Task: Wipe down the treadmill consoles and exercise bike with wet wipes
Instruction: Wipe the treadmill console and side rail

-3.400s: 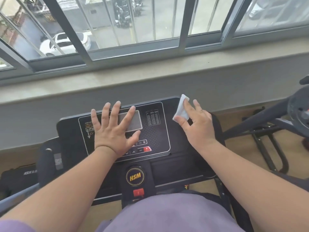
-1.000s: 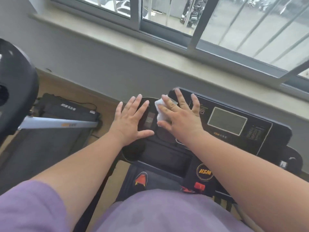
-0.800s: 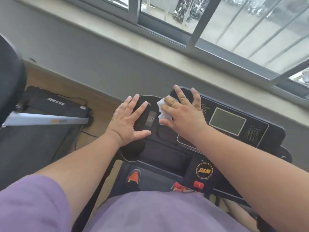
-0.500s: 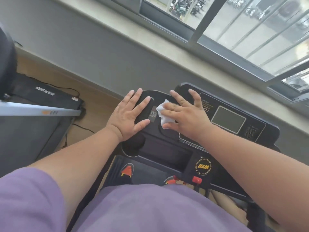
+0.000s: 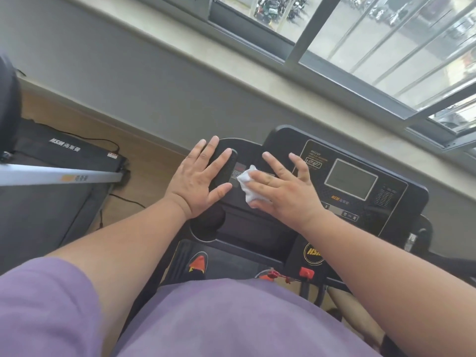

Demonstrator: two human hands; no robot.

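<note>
Our right hand (image 5: 280,191) lies flat with its fingers spread, pressing a crumpled white wet wipe (image 5: 247,185) onto the left wing of the treadmill console (image 5: 401,202); the wipe bunches out from under our index and middle fingers, so only its left part shows. Our left hand (image 5: 199,180) rests just beside it, palm down and fingers straight, on the console's rounded left end, holding nothing, apparently to steady us. The wipe looks soft, thin and limp; we judge it weighs almost nothing, will fold or roll under a sliding palm, and is best held by flat finger pressure across its middle rather than pinched at a corner. The console is stiff, smooth plastic, likely slick where damp. To the right of our right hand sits the grey display (image 5: 350,179), with the button row below it; nearer us, the round logo badge (image 5: 313,253) and red safety key (image 5: 307,272). Left of our left hand, well apart, another treadmill (image 5: 64,161) lies on the floor.
</note>
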